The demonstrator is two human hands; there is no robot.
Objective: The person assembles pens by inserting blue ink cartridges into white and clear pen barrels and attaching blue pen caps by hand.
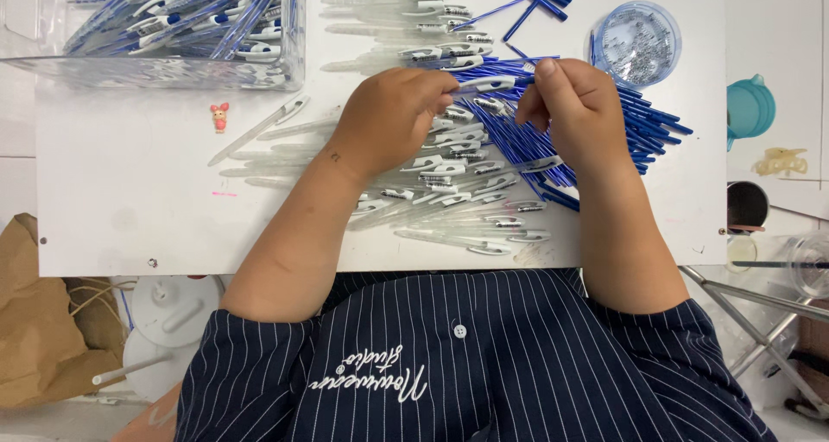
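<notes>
left hand (389,114) + right hand (574,105): both pinching one pen (492,84), ends gripped for alignment | barrels (458,183) beneath left | refills (643,118) under right

Clear pen barrel (489,84) with white clip, held horizontal.

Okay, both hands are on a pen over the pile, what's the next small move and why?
Probably push the blue refill further into the clear barrel: the left hand pinches the barrel, the right hand holds the refill's end, and blue still shows between them.
</notes>
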